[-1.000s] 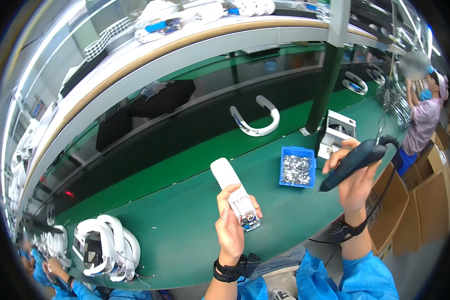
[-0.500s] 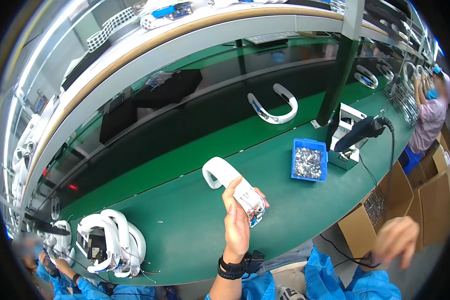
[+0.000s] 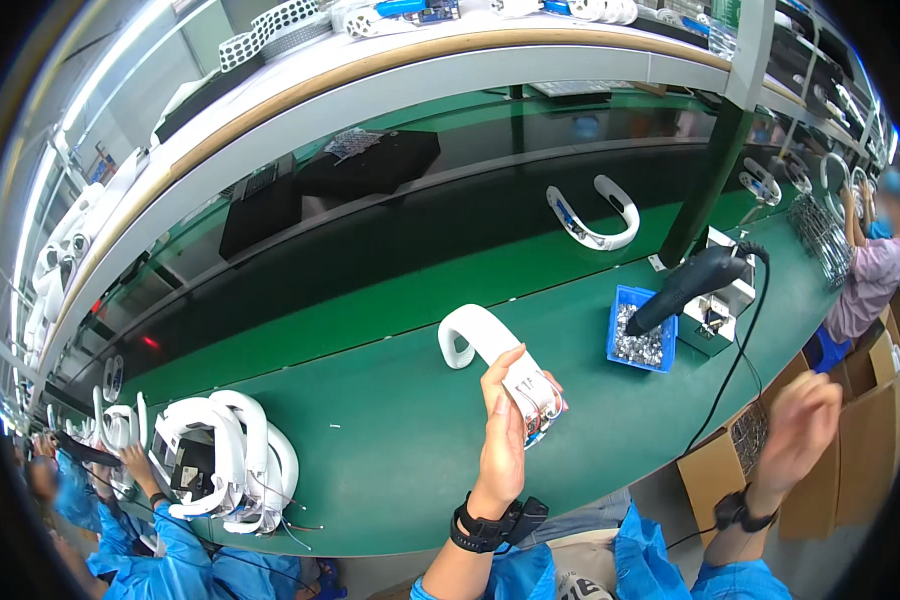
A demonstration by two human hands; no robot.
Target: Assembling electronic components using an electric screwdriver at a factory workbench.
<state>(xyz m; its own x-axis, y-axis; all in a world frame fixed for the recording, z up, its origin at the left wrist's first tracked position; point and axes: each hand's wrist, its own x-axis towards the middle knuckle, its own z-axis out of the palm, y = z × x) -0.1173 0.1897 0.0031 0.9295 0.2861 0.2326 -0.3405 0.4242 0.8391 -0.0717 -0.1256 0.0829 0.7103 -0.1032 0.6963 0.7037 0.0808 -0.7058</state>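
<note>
My left hand [image 3: 503,440] grips a curved white plastic band [image 3: 490,352] by its lower end, holding it upright over the green table [image 3: 370,440]; that end shows exposed electronics and wires. My right hand [image 3: 798,428] hangs blurred off the table's right edge, fingers apart, holding nothing. A black electric screwdriver [image 3: 685,288] with a cable rests in its stand, tip over a blue tray of screws [image 3: 640,342].
Another white curved band [image 3: 592,214] lies on the dark conveyor behind. A pile of white bands with wires [image 3: 225,455] sits at the left, where another person's hand works. A green post [image 3: 710,165], cardboard boxes [image 3: 730,450] and a co-worker stand at right.
My right hand put the black screwdriver in its stand and dropped away to the lower right, empty. My left hand keeps the white band, raised slightly.
</note>
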